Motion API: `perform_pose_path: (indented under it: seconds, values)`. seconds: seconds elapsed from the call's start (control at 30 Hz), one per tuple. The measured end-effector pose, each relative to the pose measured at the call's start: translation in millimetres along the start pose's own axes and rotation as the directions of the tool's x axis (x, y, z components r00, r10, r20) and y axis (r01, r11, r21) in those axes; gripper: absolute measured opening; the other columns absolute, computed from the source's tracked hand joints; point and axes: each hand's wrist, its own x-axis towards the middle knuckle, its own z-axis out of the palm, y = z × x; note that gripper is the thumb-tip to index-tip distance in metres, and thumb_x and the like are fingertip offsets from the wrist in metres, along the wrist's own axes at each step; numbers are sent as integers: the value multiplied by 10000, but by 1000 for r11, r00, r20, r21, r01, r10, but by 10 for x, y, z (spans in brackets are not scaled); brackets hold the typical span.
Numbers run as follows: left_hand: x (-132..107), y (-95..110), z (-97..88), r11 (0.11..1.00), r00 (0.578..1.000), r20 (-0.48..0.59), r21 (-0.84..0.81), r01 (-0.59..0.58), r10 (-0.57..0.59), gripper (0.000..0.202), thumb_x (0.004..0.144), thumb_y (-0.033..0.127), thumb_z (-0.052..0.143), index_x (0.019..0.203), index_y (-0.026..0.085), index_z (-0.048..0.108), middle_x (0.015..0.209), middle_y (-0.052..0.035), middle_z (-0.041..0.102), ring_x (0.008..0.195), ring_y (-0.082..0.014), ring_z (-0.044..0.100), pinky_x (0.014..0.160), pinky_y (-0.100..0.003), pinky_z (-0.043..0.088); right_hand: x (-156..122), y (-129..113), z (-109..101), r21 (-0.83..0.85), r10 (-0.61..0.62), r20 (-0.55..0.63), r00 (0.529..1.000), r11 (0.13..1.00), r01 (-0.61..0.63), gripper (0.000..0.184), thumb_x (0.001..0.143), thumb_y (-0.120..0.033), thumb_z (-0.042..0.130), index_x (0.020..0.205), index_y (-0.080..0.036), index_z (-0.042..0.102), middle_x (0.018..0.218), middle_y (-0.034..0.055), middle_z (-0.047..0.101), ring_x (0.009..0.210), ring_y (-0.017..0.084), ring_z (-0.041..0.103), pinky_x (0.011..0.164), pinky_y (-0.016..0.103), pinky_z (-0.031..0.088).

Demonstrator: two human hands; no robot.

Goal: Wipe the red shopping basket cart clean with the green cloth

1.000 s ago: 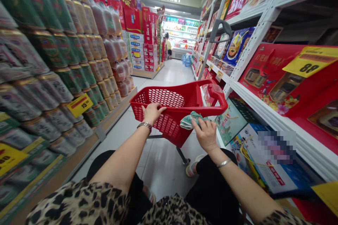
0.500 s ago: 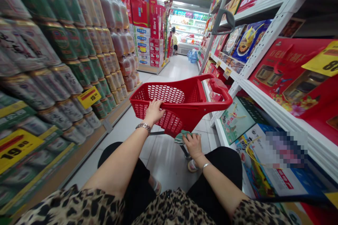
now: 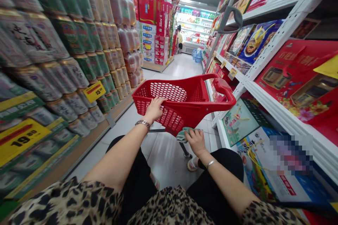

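A red plastic shopping cart (image 3: 196, 111) with perforated walls stands in front of me, its handle to the right. My left hand (image 3: 154, 108) is closed over the near rim of its basket, fingers hooked over the top edge. Low on the cart, my right hand (image 3: 195, 140) grips a pale green cloth (image 3: 181, 135) and holds it against the lower edge of the basket, near the metal frame leg. Its fingers are bent around the cloth, and part of the cloth is hidden under them.
Stacked beverage cans (image 3: 76, 35) line the left side, with yellow price tags (image 3: 94, 91). White metal shelving (image 3: 274, 54) with gift boxes runs close along the right. Beyond the cart, the tiled aisle (image 3: 169, 67) leads to a person (image 3: 180, 38) by lit refrigerated shelves (image 3: 196, 24).
The view has turned slightly left. My right hand has moved up a little with the cloth, which looks more bunched. My left hand keeps its place on the rim.
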Motion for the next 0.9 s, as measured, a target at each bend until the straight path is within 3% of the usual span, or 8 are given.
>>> perform_pose_path:
  seconds: [0.1,0.23,0.33,0.4,0.47,0.6,0.9]
  values:
    - [6,-1,18,1000,1000,0,-9,-1,1,695,699,-4,470,1338,237,596,1488,-50,570,1518,-268,334,1278,-569,193,208,192,-295,-32,-4,-216,976,999,-3,273,983,-160,518,1166,-237,705,1124,101,699,901,211,491,824,376,301]
    - [3,5,26,1000,1000,9,-19,-9,9,693,720,-6,454,1360,224,590,1503,-52,562,1525,-248,319,1286,-543,176,535,363,-650,-41,47,-463,885,996,-74,293,989,-180,533,1217,-263,697,1140,95,718,940,193,532,867,363,303]
    - [-6,-8,27,1000,1000,18,-23,-14,15,710,717,-14,453,1373,221,588,1524,-52,543,1522,-236,327,1289,-517,181,733,415,-788,-65,90,-578,811,986,-155,309,982,-198,563,1257,-273,682,1125,95,726,947,191,554,876,362,312]
    - [-12,-21,32,999,1000,20,-24,-21,22,727,708,-18,460,1381,228,585,1534,-44,533,1522,-230,327,1288,-507,190,807,419,-793,-93,88,-606,790,979,-180,311,981,-197,561,1259,-270,680,1098,94,733,935,193,557,873,367,315]
    - [-19,-30,40,999,999,18,-25,-32,33,739,703,-18,467,1386,243,581,1537,-29,530,1522,-225,327,1286,-508,196,823,407,-732,-121,53,-598,800,980,-156,311,986,-185,541,1250,-267,683,1071,89,740,919,195,553,870,373,315]
    - [-37,-17,60,998,998,19,-24,-58,59,744,711,-5,477,1406,246,563,1544,-25,523,1524,-227,322,1287,-512,189,713,355,-495,-105,-8,-508,861,993,-53,293,988,-190,527,1207,-270,704,1077,83,745,932,204,536,880,382,303]
    - [-63,11,81,998,997,18,1,-70,70,786,681,-22,474,1423,225,554,1555,-56,507,1532,-238,304,1283,-528,190,364,163,-56,15,-25,-267,963,999,30,291,964,-141,537,1182,-242,700,1160,121,701,912,217,491,841,385,294]
